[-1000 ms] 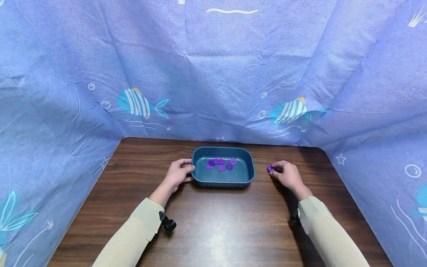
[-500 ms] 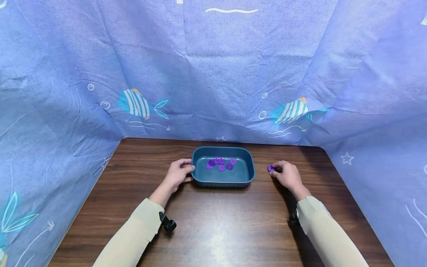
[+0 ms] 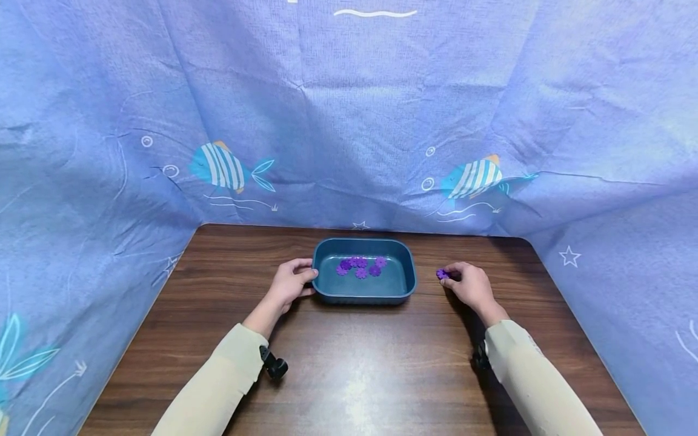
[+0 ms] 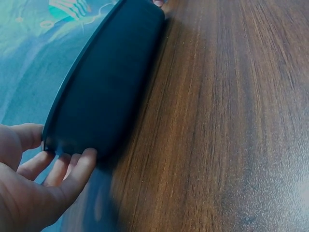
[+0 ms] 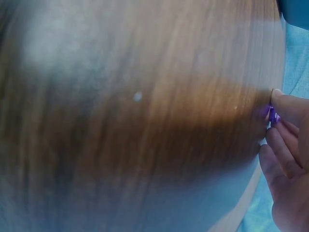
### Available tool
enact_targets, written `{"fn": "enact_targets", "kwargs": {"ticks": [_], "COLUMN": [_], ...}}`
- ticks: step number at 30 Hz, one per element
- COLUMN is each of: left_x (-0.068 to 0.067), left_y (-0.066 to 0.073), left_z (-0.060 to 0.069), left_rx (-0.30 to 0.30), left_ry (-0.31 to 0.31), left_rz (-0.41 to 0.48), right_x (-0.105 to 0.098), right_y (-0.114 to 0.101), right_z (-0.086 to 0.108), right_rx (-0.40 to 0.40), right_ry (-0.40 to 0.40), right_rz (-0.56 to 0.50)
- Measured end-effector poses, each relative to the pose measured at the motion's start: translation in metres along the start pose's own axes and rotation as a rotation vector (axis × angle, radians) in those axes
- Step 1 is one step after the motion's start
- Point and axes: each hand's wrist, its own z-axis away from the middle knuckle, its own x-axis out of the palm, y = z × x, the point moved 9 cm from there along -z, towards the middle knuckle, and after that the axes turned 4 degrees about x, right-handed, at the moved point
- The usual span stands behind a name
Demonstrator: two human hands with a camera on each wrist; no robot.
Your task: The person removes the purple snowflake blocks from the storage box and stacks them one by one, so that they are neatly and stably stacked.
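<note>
A dark blue rectangular tray [image 3: 392,286] stands on the table, with several purple flower-shaped pieces [image 3: 362,273] lying loose on its floor. At its left end my left hand [image 3: 288,283] grips the wall, thumb over the rim and fingers against the outside. The left wrist view shows those fingertips on the tray's dark outer side [image 4: 104,79]. To the right of the tray, apart from it, my right hand [image 3: 471,286] pinches another purple flower-shaped piece [image 3: 442,274] between thumb and fingers, close to the tabletop. In the right wrist view that piece [image 5: 273,115] is mostly covered by the fingers.
The brown wood-grain table [image 3: 349,357] stretches in front of the tray and to both sides. A blue cloth [image 3: 354,121] printed with fish hangs behind and beside it. A black wrist camera [image 3: 275,367] is strapped at the left sleeve.
Both hands, the tray and the pieces keep nearly the same places. Only the head view shifts very slightly.
</note>
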Motion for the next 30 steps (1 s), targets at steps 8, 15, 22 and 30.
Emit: {"fn": "enact_targets", "kwargs": {"ticks": [8, 15, 22, 30], "left_x": [-0.0002, 0.0005, 0.0002, 0.0021], "left_y": [0.0021, 0.0015, 0.0032, 0.003], "left_z": [0.0027, 0.0025, 0.0018, -0.0002], "left_rx": [-0.003, -0.007, -0.006, 0.007], "left_ry": [0.003, -0.002, 0.002, -0.007], "left_rz": [-0.006, 0.003, 0.005, 0.026], "right_x": [-0.0001, -0.001, -0.0003, -0.0022], "right_y": [-0.0028, -0.0057, -0.0069, -0.0085], "right_z": [-0.0021, -0.0033, -0.0048, -0.0054], "right_rx": [0.009, 0.003, 0.0, -0.007], "right_ry": [-0.032, -0.047, -0.058, -0.077], "right_rz": [0.019, 0.019, 0.025, 0.043]}}
